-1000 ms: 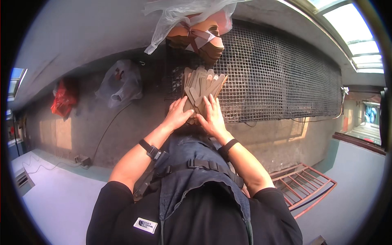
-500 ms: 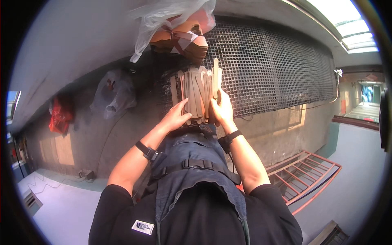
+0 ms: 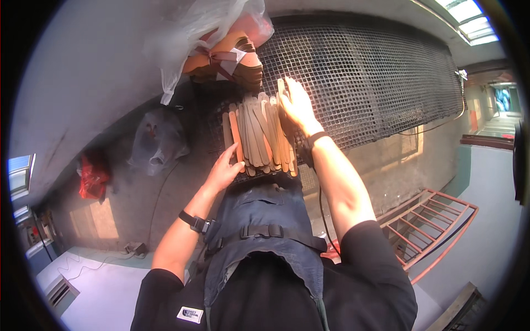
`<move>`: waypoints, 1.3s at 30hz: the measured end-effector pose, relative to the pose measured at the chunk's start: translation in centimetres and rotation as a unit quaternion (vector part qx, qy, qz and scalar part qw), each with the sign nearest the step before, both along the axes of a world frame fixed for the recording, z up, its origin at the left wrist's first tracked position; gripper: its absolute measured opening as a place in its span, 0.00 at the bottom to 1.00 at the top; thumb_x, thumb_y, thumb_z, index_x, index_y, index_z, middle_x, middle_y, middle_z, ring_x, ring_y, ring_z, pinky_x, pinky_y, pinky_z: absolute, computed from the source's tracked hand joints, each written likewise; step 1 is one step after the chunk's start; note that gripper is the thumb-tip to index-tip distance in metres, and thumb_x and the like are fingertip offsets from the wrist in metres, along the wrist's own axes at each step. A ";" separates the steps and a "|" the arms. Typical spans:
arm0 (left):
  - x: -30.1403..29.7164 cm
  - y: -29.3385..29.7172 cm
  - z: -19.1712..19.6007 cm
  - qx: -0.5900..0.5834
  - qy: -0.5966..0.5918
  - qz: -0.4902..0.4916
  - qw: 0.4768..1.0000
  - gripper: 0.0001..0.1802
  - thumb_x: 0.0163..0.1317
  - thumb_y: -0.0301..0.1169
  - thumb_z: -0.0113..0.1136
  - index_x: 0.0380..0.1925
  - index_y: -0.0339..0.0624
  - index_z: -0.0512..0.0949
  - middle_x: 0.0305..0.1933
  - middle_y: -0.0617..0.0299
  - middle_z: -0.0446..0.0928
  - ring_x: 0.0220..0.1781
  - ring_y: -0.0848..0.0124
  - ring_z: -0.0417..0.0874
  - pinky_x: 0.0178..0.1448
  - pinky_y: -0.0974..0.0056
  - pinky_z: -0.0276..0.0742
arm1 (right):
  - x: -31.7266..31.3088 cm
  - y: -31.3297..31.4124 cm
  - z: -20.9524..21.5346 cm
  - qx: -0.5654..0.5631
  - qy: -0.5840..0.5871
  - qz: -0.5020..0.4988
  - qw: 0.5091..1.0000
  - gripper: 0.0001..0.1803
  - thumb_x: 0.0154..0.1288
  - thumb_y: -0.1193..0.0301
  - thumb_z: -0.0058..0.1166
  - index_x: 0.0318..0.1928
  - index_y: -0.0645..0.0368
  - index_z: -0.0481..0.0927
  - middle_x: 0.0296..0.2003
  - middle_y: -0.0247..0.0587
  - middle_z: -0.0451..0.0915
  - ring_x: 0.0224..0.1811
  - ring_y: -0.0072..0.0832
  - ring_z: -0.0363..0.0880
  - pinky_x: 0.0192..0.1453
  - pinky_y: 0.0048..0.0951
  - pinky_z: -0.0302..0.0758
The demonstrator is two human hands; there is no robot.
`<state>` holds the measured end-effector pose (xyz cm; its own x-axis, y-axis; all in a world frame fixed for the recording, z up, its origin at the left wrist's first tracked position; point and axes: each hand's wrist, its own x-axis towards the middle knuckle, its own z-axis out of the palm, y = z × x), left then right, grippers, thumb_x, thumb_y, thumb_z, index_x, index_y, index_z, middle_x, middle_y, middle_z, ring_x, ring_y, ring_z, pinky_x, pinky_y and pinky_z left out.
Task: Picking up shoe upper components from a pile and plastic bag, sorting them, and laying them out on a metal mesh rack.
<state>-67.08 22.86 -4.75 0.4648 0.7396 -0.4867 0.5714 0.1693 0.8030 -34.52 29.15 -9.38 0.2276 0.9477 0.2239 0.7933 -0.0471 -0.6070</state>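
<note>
Nearest is the blue apron, close against the near edge of the black mesh counter. Off to the right of it stands a reddish metal rack.

The left hand is by the near left corner, thumb and fingers spread, fingertips at the leftmost sticks. The row of flat wooden sticks lies in that corner, near ends close to the apron; one on the left is more orange. The right hand reaches along the row's right side, fingers at the far end of the outermost stick; whether it grips cannot be told. Rightward from it, the mesh gives the widest room, running on to the right edge.

Beyond the sticks, a stacked orange-brown bundle in a clear plastic bag bounds the far left corner. Past the left edge, a clear bag and, farther out, a red bag sit on the floor.
</note>
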 end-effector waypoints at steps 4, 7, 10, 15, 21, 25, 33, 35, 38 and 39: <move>-0.7 -0.6 0.0 0.014 -0.002 0.015 1.000 0.39 0.65 0.39 0.63 0.76 0.48 0.62 0.76 0.46 0.63 0.76 0.52 0.68 0.71 0.51 0.73 | 0.8 3.4 -0.1 -0.104 -0.059 0.076 0.990 0.36 0.71 0.59 0.51 0.77 0.47 0.59 0.75 0.50 0.64 0.79 0.49 0.56 0.78 0.63 0.55; -1.2 -0.9 0.1 0.023 0.007 0.023 0.999 0.39 0.65 0.39 0.62 0.75 0.48 0.62 0.76 0.48 0.63 0.76 0.52 0.67 0.71 0.50 0.73 | 0.1 2.5 0.6 -0.151 -0.104 0.117 0.976 0.36 0.72 0.60 0.51 0.77 0.50 0.60 0.74 0.51 0.64 0.79 0.51 0.58 0.78 0.61 0.56; -1.1 -0.7 0.1 0.009 -0.002 0.052 0.999 0.38 0.65 0.38 0.63 0.74 0.47 0.64 0.76 0.50 0.64 0.76 0.54 0.67 0.71 0.52 0.73 | -1.4 -1.4 1.0 -0.100 0.008 0.141 0.985 0.34 0.71 0.63 0.52 0.75 0.56 0.62 0.70 0.58 0.68 0.75 0.56 0.63 0.77 0.53 0.60; -0.1 0.9 -0.1 0.097 -0.003 0.069 0.993 0.36 0.63 0.35 0.64 0.72 0.45 0.68 0.75 0.51 0.65 0.74 0.58 0.69 0.68 0.56 0.74 | -1.1 -9.4 3.5 -0.054 0.087 -0.139 0.985 0.36 0.72 0.58 0.53 0.74 0.63 0.63 0.74 0.61 0.62 0.77 0.57 0.57 0.80 0.52 0.53; -1.6 2.9 0.4 -0.057 -0.078 0.106 0.990 0.38 0.68 0.29 0.56 0.77 0.40 0.57 0.79 0.49 0.59 0.79 0.56 0.61 0.79 0.53 0.57 | -6.2 -12.1 6.5 -0.228 0.057 -0.088 0.968 0.40 0.60 0.46 0.58 0.62 0.64 0.71 0.64 0.64 0.69 0.67 0.58 0.65 0.71 0.60 0.62; -1.7 4.6 1.1 -0.071 0.002 0.054 0.996 0.39 0.69 0.35 0.55 0.79 0.46 0.56 0.80 0.51 0.58 0.80 0.57 0.60 0.78 0.52 0.55 | -10.9 -12.6 3.1 -0.171 0.038 -0.181 0.968 0.46 0.70 0.43 0.48 0.75 0.65 0.60 0.77 0.69 0.52 0.81 0.67 0.43 0.82 0.60 0.37; -0.6 6.7 1.3 -0.150 0.022 -0.003 0.988 0.35 0.73 0.46 0.51 0.77 0.52 0.59 0.75 0.58 0.65 0.79 0.63 0.59 0.78 0.44 0.46 | -13.7 -12.2 0.7 -0.079 0.092 -0.267 0.956 0.47 0.66 0.46 0.54 0.76 0.63 0.61 0.77 0.64 0.53 0.83 0.61 0.38 0.84 0.59 0.34; -0.1 7.7 0.9 -0.169 0.030 -0.018 0.985 0.37 0.73 0.46 0.51 0.79 0.53 0.55 0.76 0.58 0.65 0.79 0.64 0.59 0.79 0.44 0.45 | -14.5 -11.7 1.2 -0.119 0.105 -0.256 0.954 0.46 0.68 0.45 0.53 0.77 0.62 0.60 0.78 0.64 0.49 0.83 0.59 0.38 0.84 0.57 0.34; 0.2 8.8 -0.2 -0.205 0.046 -0.033 0.977 0.40 0.72 0.45 0.51 0.80 0.55 0.49 0.77 0.59 0.63 0.81 0.64 0.57 0.79 0.42 0.41 | -15.8 -11.8 1.1 -0.147 0.091 -0.227 0.958 0.46 0.68 0.44 0.53 0.78 0.57 0.60 0.78 0.63 0.51 0.83 0.58 0.39 0.83 0.58 0.36; 0.1 9.2 -0.4 -0.219 0.052 -0.035 0.974 0.41 0.72 0.46 0.51 0.81 0.56 0.47 0.78 0.60 0.61 0.81 0.64 0.56 0.80 0.40 0.39 | -16.1 -11.7 1.2 -0.143 0.091 -0.229 0.959 0.46 0.68 0.44 0.53 0.78 0.57 0.60 0.78 0.63 0.51 0.83 0.58 0.39 0.83 0.58 0.36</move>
